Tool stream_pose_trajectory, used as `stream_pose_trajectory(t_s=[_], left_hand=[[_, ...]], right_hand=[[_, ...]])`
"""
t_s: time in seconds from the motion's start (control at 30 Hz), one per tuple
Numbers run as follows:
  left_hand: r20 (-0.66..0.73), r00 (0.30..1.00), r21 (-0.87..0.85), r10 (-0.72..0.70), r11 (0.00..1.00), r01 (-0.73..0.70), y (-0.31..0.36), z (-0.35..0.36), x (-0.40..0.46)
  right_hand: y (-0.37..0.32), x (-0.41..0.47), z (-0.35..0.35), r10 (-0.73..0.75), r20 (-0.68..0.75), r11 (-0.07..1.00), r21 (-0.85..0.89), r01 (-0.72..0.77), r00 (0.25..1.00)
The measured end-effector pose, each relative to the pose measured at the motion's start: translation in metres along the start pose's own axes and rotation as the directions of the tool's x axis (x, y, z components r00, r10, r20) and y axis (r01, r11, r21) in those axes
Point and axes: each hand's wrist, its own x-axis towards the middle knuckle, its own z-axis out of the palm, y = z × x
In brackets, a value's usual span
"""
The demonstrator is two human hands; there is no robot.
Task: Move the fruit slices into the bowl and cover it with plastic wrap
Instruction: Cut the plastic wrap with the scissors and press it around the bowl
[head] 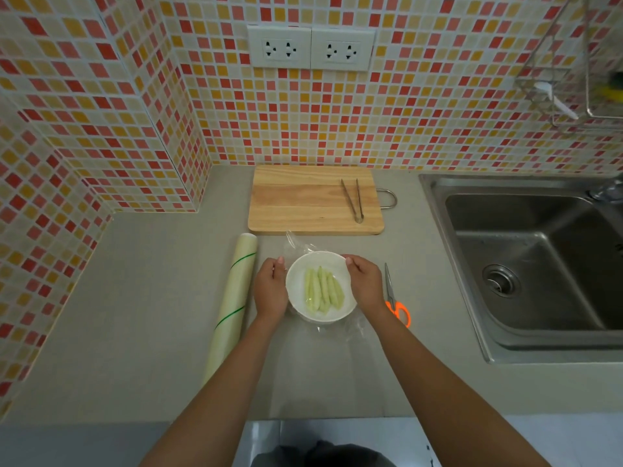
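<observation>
So the white bowl [321,288] sits on the grey counter [141,315] just in front of the wooden cutting board [315,200], pale green fruit slices [323,288] lined up inside. Both hands cup it from the sides: left hand [269,289] curled against the left rim, right hand [365,284] curled over the right rim, fingers pressing the plastic wrap [296,244] down around it. Wrap roll [232,301] lies left, orange-handled scissors [396,298] right, tongs [354,203] on the board.
</observation>
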Motion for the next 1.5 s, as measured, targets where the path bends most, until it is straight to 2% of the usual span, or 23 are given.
stream_pose_trajectory(t_s=[0.2, 0.4, 0.53, 0.73, 0.87, 1.13, 1.27, 1.5], left_hand=[[0.015, 0.996, -0.038, -0.086, 0.996, 0.086, 0.001, -0.002, 0.007], [-0.044, 0.982, 0.008, -0.183, 0.983, 0.184, 0.003, 0.002, 0.010], [-0.064, 0.989, -0.028, -0.131, 0.991, 0.129, 0.004, 0.005, 0.011], [0.034, 0.997, -0.116, -0.075, 0.990, 0.078, -0.010, 0.001, 0.011], [0.061, 0.995, -0.157, -0.081, 0.984, 0.089, -0.014, 0.006, 0.009], [0.015, 0.988, -0.282, -0.153, 0.947, 0.151, -0.019, 0.018, 0.000], [-0.008, 0.989, -0.248, -0.150, 0.958, 0.143, -0.022, 0.019, -0.002], [-0.074, 0.997, -0.051, -0.010, 0.999, 0.007, -0.025, 0.016, -0.009]], right_hand=[[0.004, -0.001, 0.000, -0.021, -0.003, 1.000, -0.010, 0.021, 1.000], [0.006, -0.001, 0.000, -0.048, -0.003, 0.999, -0.013, 0.048, 0.999], [0.005, -0.003, -0.002, -0.046, -0.001, 0.999, 0.010, 0.046, 0.999], [0.003, -0.004, -0.002, -0.018, -0.021, 0.999, 0.048, 0.019, 1.000], [0.000, -0.005, 0.000, 0.028, -0.027, 0.995, 0.092, -0.025, 0.999], [-0.005, -0.012, 0.006, 0.082, -0.020, 0.975, 0.209, -0.077, 0.996], [-0.005, -0.012, 0.008, 0.095, -0.031, 0.969, 0.230, -0.085, 0.995], [-0.007, -0.011, 0.007, 0.122, -0.026, 0.962, 0.248, -0.112, 0.992]])
